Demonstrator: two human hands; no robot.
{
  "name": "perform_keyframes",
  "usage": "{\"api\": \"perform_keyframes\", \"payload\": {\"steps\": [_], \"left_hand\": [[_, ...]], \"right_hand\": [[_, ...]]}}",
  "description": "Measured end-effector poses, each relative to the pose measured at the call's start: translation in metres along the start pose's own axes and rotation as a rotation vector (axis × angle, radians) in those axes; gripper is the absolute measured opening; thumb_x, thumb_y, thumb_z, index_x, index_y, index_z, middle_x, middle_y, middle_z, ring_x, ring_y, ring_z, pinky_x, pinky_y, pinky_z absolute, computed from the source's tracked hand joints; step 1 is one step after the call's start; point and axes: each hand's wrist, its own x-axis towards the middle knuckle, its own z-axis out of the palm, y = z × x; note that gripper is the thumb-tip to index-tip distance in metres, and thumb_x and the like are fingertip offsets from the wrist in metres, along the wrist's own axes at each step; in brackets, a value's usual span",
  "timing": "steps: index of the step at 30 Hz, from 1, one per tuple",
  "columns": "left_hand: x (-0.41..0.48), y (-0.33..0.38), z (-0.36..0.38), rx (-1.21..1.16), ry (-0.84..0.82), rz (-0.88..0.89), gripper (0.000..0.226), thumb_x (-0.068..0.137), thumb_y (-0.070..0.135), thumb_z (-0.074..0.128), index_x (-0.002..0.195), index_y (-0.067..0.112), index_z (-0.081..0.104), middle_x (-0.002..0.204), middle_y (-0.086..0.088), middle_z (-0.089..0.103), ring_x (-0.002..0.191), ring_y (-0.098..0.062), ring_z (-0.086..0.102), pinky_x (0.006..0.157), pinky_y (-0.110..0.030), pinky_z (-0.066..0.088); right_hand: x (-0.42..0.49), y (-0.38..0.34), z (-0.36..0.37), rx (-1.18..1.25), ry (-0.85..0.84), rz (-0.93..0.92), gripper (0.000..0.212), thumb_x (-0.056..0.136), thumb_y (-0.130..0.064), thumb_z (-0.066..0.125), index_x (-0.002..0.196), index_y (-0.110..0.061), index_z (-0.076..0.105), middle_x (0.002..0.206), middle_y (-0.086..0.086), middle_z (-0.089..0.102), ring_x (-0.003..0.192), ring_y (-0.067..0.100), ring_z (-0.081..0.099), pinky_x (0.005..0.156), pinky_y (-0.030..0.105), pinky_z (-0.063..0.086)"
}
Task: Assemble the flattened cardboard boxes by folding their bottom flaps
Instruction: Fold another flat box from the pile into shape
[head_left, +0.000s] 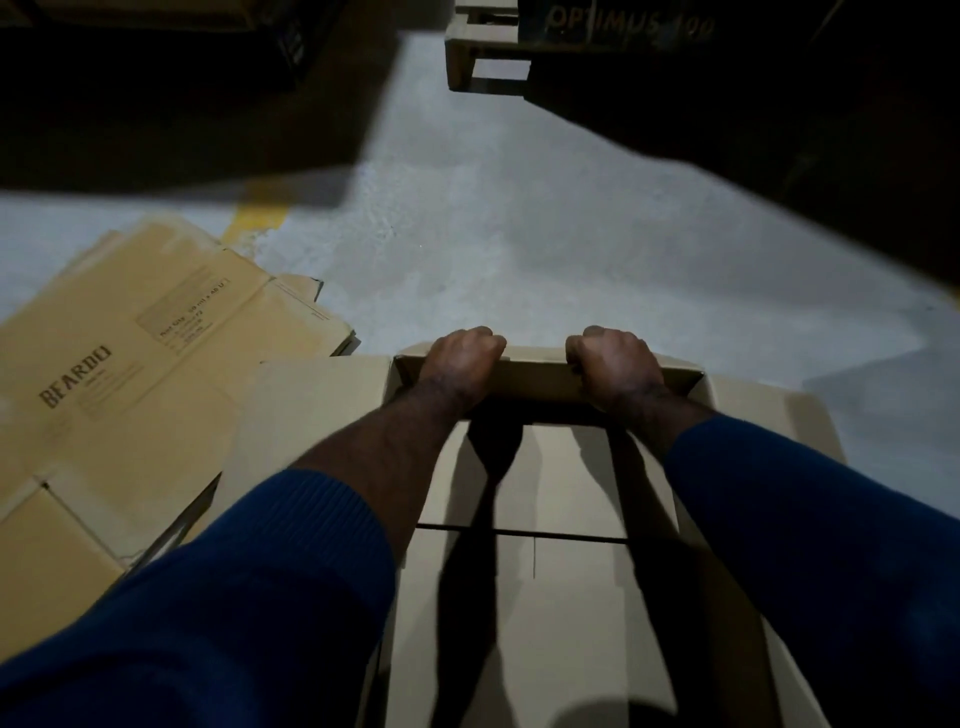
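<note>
An opened brown cardboard box (550, 499) stands on the floor in front of me, its inside facing up; the folded bottom flaps meet along a seam across the middle. My left hand (462, 358) and my right hand (613, 358) both reach into the box and grip its far wall (535, 376), fingers curled over the top edge. Side flaps (306, 410) spread outward to the left and right of the box. A pile of flattened cardboard boxes (140, 358) printed with dark lettering lies on the floor to the left.
Grey concrete floor (519, 234) stretches beyond the box. A wooden pallet (483, 52) with dark stacked goods sits at the back right. Dark shelving or goods fill the back left. A yellow floor marking (260, 218) shows near the flattened pile.
</note>
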Motion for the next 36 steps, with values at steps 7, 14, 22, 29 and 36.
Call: {"api": "perform_keyframes", "payload": {"steps": [7, 14, 22, 29, 36], "left_hand": [[-0.005, -0.021, -0.007, -0.083, 0.043, 0.041, 0.016, 0.093, 0.019, 0.067, 0.103, 0.007, 0.065, 0.105, -0.011, 0.059, 0.100, -0.031, 0.058, 0.074, -0.039, 0.045], [-0.031, -0.054, -0.004, -0.095, 0.132, -0.095, 0.008, 0.086, 0.007, 0.072, 0.092, 0.006, 0.066, 0.097, -0.010, 0.058, 0.090, -0.027, 0.057, 0.071, -0.038, 0.051], [-0.029, -0.058, -0.004, -0.032, 0.043, -0.150, 0.023, 0.081, -0.002, 0.073, 0.095, 0.011, 0.061, 0.096, -0.009, 0.057, 0.089, -0.025, 0.055, 0.065, -0.036, 0.045], [-0.022, -0.056, -0.008, -0.063, 0.022, -0.215, 0.011, 0.088, -0.002, 0.065, 0.092, 0.008, 0.066, 0.096, -0.011, 0.062, 0.090, -0.027, 0.059, 0.076, -0.038, 0.056], [-0.023, -0.056, -0.006, -0.107, 0.027, -0.247, 0.015, 0.086, -0.003, 0.065, 0.086, 0.011, 0.061, 0.094, -0.008, 0.058, 0.087, -0.024, 0.056, 0.069, -0.034, 0.050]], "right_hand": [[-0.013, 0.035, -0.005, 0.051, 0.052, -0.162, 0.017, 0.090, -0.013, 0.067, 0.107, -0.014, 0.066, 0.106, 0.009, 0.057, 0.096, 0.032, 0.058, 0.069, 0.043, 0.054], [-0.036, 0.071, -0.007, -0.088, 0.036, -0.059, 0.024, 0.088, -0.010, 0.072, 0.111, -0.012, 0.065, 0.104, 0.009, 0.056, 0.096, 0.030, 0.057, 0.062, 0.036, 0.045], [-0.032, 0.059, -0.011, -0.102, -0.038, 0.062, 0.029, 0.089, -0.006, 0.066, 0.117, -0.013, 0.066, 0.109, 0.010, 0.060, 0.099, 0.033, 0.061, 0.070, 0.033, 0.039], [-0.023, 0.061, -0.012, -0.088, -0.076, 0.115, 0.025, 0.090, -0.010, 0.064, 0.112, -0.020, 0.071, 0.112, 0.009, 0.064, 0.100, 0.036, 0.062, 0.079, 0.037, 0.049], [-0.029, 0.061, -0.007, -0.110, -0.032, 0.083, 0.022, 0.092, -0.009, 0.064, 0.113, -0.012, 0.067, 0.106, 0.012, 0.060, 0.093, 0.037, 0.063, 0.072, 0.039, 0.049]]}}
